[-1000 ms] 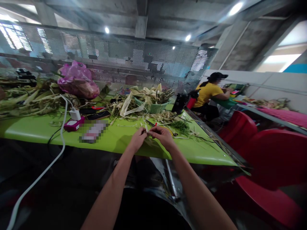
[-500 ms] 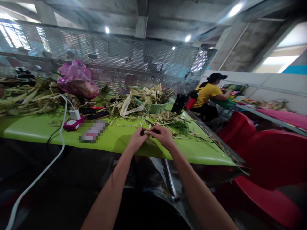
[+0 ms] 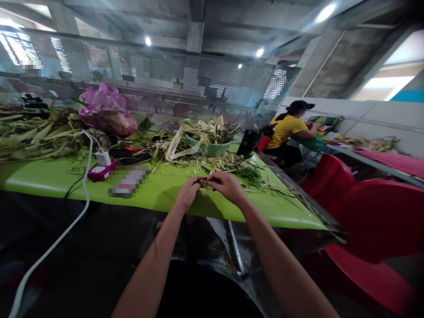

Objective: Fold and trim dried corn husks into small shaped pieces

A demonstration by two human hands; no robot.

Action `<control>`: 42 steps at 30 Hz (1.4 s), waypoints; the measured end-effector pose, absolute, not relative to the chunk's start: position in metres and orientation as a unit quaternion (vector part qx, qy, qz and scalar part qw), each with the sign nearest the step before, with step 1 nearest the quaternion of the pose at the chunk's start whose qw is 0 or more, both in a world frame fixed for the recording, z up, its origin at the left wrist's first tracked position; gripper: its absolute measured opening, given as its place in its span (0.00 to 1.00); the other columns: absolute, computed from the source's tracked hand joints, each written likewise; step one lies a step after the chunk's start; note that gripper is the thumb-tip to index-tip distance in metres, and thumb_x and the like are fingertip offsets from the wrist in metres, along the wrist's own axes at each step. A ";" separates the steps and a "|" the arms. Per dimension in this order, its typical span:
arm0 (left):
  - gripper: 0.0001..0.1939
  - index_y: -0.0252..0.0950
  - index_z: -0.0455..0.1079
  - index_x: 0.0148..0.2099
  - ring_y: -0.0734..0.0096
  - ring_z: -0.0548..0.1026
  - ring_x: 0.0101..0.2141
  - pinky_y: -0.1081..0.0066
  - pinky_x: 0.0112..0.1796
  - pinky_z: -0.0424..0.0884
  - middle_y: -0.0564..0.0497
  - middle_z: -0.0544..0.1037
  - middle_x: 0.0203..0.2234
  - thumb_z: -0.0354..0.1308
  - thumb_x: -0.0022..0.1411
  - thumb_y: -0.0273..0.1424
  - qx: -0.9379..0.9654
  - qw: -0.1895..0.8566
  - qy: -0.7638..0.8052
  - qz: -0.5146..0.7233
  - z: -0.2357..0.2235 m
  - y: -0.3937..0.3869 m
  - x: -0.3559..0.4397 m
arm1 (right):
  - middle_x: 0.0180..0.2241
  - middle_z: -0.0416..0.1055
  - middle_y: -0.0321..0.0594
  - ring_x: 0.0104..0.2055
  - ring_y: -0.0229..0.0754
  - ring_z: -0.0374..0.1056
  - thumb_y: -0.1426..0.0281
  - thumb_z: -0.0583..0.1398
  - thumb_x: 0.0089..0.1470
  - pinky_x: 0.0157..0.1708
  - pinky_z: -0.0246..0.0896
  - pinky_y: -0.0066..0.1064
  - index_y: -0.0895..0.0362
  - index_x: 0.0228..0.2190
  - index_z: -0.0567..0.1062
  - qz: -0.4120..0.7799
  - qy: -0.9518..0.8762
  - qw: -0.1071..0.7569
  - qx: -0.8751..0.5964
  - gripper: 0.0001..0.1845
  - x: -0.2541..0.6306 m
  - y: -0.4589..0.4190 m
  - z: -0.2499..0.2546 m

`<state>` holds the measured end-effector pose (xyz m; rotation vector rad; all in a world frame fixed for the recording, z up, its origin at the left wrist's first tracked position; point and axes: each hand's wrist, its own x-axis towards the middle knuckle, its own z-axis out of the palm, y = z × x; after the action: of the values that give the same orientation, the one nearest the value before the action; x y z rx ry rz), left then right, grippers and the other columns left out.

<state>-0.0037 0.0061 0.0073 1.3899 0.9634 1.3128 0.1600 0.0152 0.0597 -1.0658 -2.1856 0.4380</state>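
My left hand (image 3: 189, 192) and my right hand (image 3: 228, 186) meet just above the front part of the green tabletop (image 3: 159, 192). Both are closed, fingertips pinched around a small pale piece of dried plant husk (image 3: 204, 183); the fingers cover much of it. Just beyond them lie pale scraps, a dark blade-like thing and a small red thing, all partly hidden. A bundle of thin green strands (image 3: 250, 176) rests to the right of my right hand. Behind is a green basket (image 3: 217, 150) heaped with dry husks (image 3: 212, 130).
To the left lie a phone (image 3: 129, 182), a dark phone (image 3: 135, 159), a magenta power socket (image 3: 101, 170) with white cable, and a pink plastic bag (image 3: 107, 110). Leafy stalks (image 3: 36, 132) cover the far left. Red chairs (image 3: 371, 216) stand right; a person in yellow (image 3: 286, 132) sits beyond.
My right hand has shifted slightly right and its wrist has turned. The pale piece between my fingertips now shows differently, while my left hand has barely moved.
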 end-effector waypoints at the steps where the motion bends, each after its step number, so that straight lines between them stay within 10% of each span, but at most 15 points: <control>1: 0.18 0.36 0.73 0.45 0.68 0.70 0.36 0.71 0.39 0.64 0.50 0.76 0.35 0.48 0.54 0.27 0.571 0.477 0.396 0.537 0.007 0.006 -0.004 | 0.25 0.72 0.35 0.25 0.37 0.65 0.70 0.59 0.52 0.27 0.55 0.27 0.54 0.29 0.76 0.149 -0.840 0.323 -0.410 0.06 0.159 0.014 0.061; 27: 0.10 0.35 0.63 0.33 0.77 0.65 0.25 0.75 0.29 0.61 0.56 0.68 0.23 0.59 0.54 0.35 0.531 0.481 0.349 0.604 -0.004 0.015 0.003 | 0.34 0.72 0.38 0.30 0.39 0.65 0.74 0.60 0.48 0.32 0.58 0.31 0.53 0.35 0.74 0.112 -0.780 0.442 -0.429 0.09 0.138 0.004 0.053; 35: 0.06 0.35 0.64 0.34 0.75 0.71 0.26 0.72 0.32 0.65 0.55 0.71 0.25 0.56 0.55 0.32 0.516 0.438 0.402 0.617 -0.002 0.013 -0.001 | 0.31 0.70 0.38 0.21 0.34 0.60 0.62 0.66 0.42 0.19 0.57 0.28 0.55 0.34 0.67 0.373 -0.586 0.553 -0.460 0.19 0.133 0.004 0.019; 42: 0.06 0.34 0.67 0.34 0.72 0.72 0.30 0.71 0.34 0.66 0.52 0.74 0.28 0.58 0.53 0.31 0.508 0.404 0.440 0.621 -0.001 0.012 0.000 | 0.28 0.72 0.37 0.28 0.39 0.69 0.63 0.68 0.37 0.30 0.66 0.32 0.57 0.34 0.68 0.462 -0.552 0.548 -0.425 0.22 0.131 0.012 0.012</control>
<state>-0.0004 0.0120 -0.0013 1.2830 1.1102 1.5671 0.1308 0.0115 0.0125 -1.0076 -1.3075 1.0949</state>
